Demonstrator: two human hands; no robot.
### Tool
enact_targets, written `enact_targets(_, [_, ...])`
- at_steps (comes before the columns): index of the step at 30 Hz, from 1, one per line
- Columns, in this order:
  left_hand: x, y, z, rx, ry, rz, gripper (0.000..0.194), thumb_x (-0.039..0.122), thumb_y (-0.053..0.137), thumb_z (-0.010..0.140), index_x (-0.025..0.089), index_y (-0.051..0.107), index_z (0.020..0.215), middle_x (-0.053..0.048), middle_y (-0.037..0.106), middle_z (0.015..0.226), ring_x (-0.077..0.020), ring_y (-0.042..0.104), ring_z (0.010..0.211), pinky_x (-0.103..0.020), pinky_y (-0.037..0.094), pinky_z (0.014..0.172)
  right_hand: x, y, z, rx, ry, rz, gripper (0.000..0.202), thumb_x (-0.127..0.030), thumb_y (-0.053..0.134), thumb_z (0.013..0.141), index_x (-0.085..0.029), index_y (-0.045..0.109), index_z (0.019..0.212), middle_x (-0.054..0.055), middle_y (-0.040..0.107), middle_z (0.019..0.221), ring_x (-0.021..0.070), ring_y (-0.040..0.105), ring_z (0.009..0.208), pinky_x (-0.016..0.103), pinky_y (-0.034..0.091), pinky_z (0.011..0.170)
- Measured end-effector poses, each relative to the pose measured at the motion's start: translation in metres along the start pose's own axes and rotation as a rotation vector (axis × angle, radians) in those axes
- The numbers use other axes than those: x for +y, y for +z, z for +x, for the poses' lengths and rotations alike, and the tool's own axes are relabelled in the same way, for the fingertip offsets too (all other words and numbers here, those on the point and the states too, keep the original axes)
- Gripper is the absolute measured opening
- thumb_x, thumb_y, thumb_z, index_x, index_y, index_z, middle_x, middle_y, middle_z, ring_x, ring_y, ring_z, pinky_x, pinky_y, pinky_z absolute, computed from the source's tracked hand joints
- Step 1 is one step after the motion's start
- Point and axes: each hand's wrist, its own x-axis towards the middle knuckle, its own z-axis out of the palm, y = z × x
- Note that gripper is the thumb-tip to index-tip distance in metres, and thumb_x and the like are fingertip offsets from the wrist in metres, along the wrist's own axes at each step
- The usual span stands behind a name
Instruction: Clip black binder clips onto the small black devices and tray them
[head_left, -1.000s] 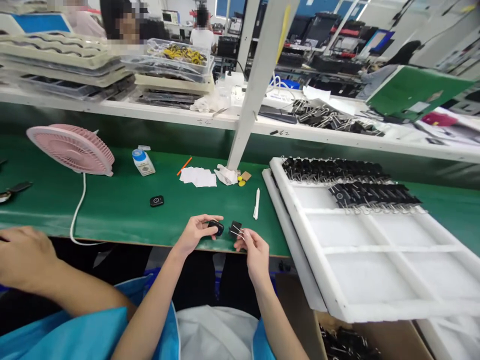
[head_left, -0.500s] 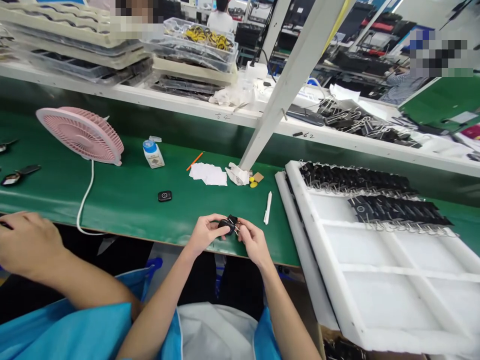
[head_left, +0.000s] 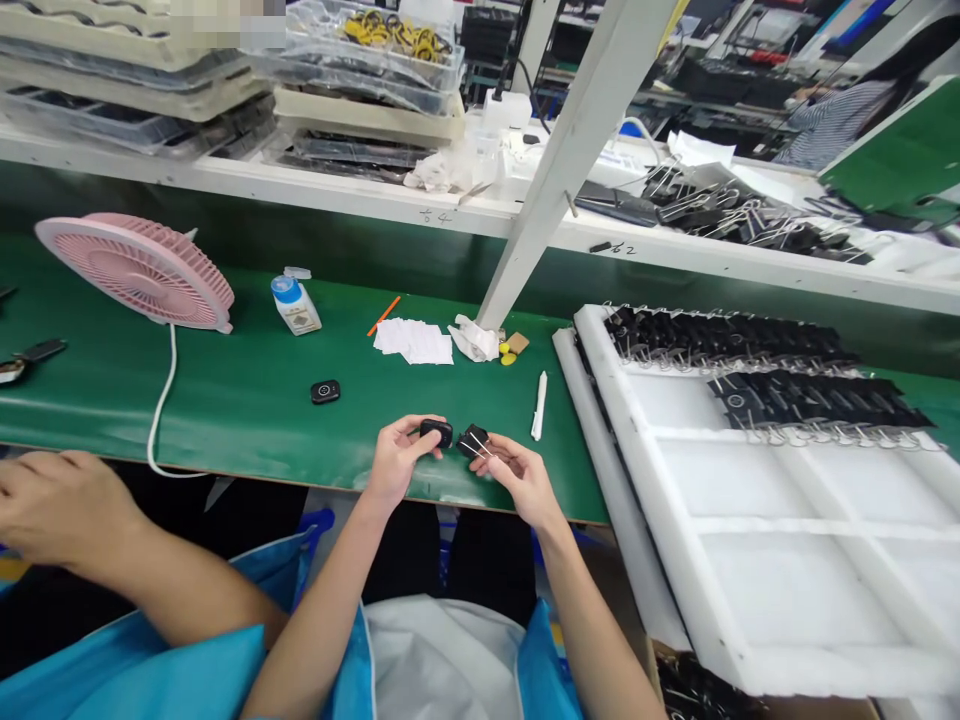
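Note:
My left hand (head_left: 396, 462) is closed on a small black rounded device (head_left: 436, 432), pinched between thumb and fingers above the front edge of the green table. A black binder clip (head_left: 472, 441) with silver wire handles is gripped in my right hand (head_left: 523, 478). A narrow gap separates the clip from the device. Another small black device (head_left: 325, 392) with a round mark on its face lies flat on the table, ahead and to the left of my left hand. A white pen (head_left: 539, 405) lies beyond my right hand.
At right stands a white foam tray (head_left: 679, 540) with rows of black binder clips (head_left: 731, 340). A pink fan (head_left: 139, 270), a white bottle (head_left: 295, 305) and paper slips (head_left: 414, 341) are on the table. A co-worker's hand (head_left: 67, 510) is at left. A slanted post (head_left: 559, 170) crosses the shelf.
My hands have moved apart. The binder clip, earlier up against the device, is now off it in my right hand, and the device stays in my left. The camera view has shifted slightly.

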Motion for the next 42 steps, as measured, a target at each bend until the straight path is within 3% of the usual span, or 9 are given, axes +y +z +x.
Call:
enact_targets(3, [0.002,0.002,0.002,0.099,0.011,-0.055,0.032,0.031,0.094,0.061,0.014,0.077,0.083,-0.006,0.074,0.078,-0.0155,0.066,0.065,-0.026,0.056,0.058,-0.001,-0.003,0.0,-0.049,0.014,0.031,0.053,-0.054,0.075,0.089,-0.015,0.065,0.123,0.013,0.075,0.099,0.0253,0.073,0.089,0.041,0.06,0.084])
enact_targets(8, [0.0,0.0,0.002,0.125,0.006,0.019,0.035,0.029,0.096,0.057,0.014,0.079,0.084,-0.008,0.078,0.082,-0.0173,0.07,0.073,-0.027,0.059,0.07,-0.005,-0.005,0.001,-0.093,0.051,0.011,0.057,-0.055,0.075,0.088,-0.014,0.065,0.126,0.014,0.076,0.103,0.0268,0.074,0.092,0.043,0.059,0.088])
enact_targets(21, [-0.008,-0.007,0.001,-0.009,0.037,0.293,0.029,0.031,0.092,0.065,0.016,0.08,0.087,-0.008,0.079,0.087,-0.0191,0.073,0.079,-0.029,0.059,0.08,-0.017,-0.006,0.003,-0.158,0.077,-0.112,0.053,-0.056,0.071,0.089,-0.01,0.071,0.116,0.014,0.076,0.101,0.0275,0.075,0.089,0.039,0.06,0.085])
enact_targets(34, [-0.007,-0.002,0.003,0.096,0.084,0.389,0.04,0.035,0.095,0.056,0.015,0.078,0.086,-0.007,0.079,0.085,-0.0204,0.073,0.077,-0.033,0.06,0.079,-0.016,0.005,0.003,-0.047,0.052,-0.061,0.052,-0.055,0.076,0.082,-0.011,0.073,0.11,0.01,0.076,0.091,0.0255,0.075,0.084,0.036,0.06,0.082])
enact_targets(36, [-0.007,-0.002,0.004,0.099,0.106,0.395,0.039,0.033,0.095,0.056,0.017,0.078,0.087,-0.004,0.079,0.087,-0.0188,0.072,0.078,-0.034,0.06,0.082,-0.017,0.003,-0.009,0.009,0.018,-0.027,0.059,-0.055,0.08,0.079,-0.012,0.071,0.118,0.011,0.076,0.101,0.0245,0.074,0.091,0.036,0.059,0.087])
enact_targets(38, [-0.007,-0.001,0.008,0.106,0.128,0.39,0.036,0.031,0.094,0.057,0.023,0.078,0.088,0.003,0.078,0.088,-0.0179,0.071,0.081,-0.036,0.06,0.087,-0.021,-0.008,-0.033,-0.017,0.006,0.003,0.068,-0.054,0.083,0.077,-0.015,0.066,0.13,0.01,0.075,0.111,0.0224,0.072,0.096,0.033,0.058,0.09])
enact_targets(40, [-0.006,-0.001,0.013,0.099,0.142,0.391,0.03,0.031,0.091,0.059,0.032,0.078,0.085,0.01,0.078,0.088,-0.021,0.071,0.086,-0.045,0.06,0.094,-0.028,-0.028,-0.074,-0.196,0.049,0.015,0.068,-0.055,0.084,0.077,-0.017,0.066,0.13,0.008,0.075,0.111,0.0201,0.072,0.097,0.028,0.057,0.088])
enact_targets(42, [-0.002,-0.002,0.018,0.046,0.112,0.444,0.021,0.035,0.086,0.065,0.041,0.077,0.083,0.017,0.077,0.09,-0.0252,0.071,0.095,-0.053,0.059,0.1,-0.036,-0.055,-0.128,-0.436,0.142,-0.002,0.055,-0.056,0.082,0.079,-0.018,0.073,0.117,0.005,0.076,0.103,0.0183,0.072,0.093,0.024,0.057,0.085])
